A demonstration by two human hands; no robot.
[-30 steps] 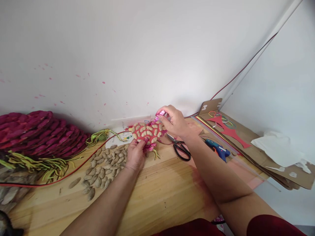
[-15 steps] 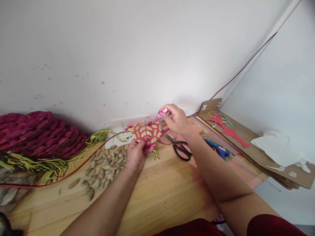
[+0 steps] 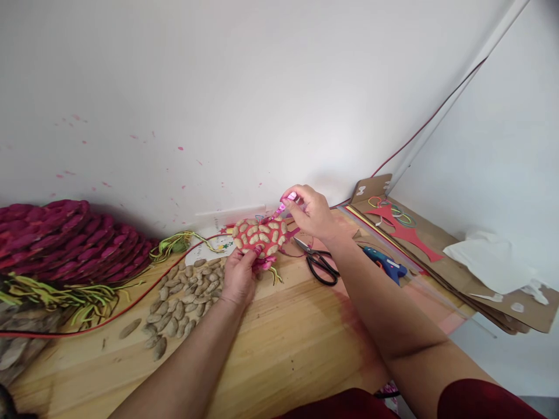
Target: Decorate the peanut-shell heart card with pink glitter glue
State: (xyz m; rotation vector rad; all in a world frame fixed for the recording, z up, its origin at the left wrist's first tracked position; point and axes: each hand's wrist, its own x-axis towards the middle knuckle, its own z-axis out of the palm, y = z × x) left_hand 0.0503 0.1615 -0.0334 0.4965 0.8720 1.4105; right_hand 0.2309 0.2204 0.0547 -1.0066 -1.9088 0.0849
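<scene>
My left hand [image 3: 239, 278] grips the lower edge of a red disc covered with peanut shells [image 3: 259, 235], holding it tilted up above the wooden table [image 3: 288, 343]. Yellow and pink threads hang under the disc. My right hand [image 3: 311, 214] is closed in a pinch on a small pink piece [image 3: 286, 203] at the disc's upper right edge. A pile of loose peanut shells [image 3: 186, 297] lies just left of my left hand.
Black scissors [image 3: 318, 262] and a blue glue gun [image 3: 384, 262] lie right of the disc. Cardboard sheets [image 3: 441, 256] with a red cutout, rubber bands and white paper fill the right side. Stacked magenta pieces [image 3: 65, 241], yellow-green threads and a red cable lie at left.
Both hands hold nearly the same pose. The view has shifted slightly, and my right hand has lifted the pink piece a little.
</scene>
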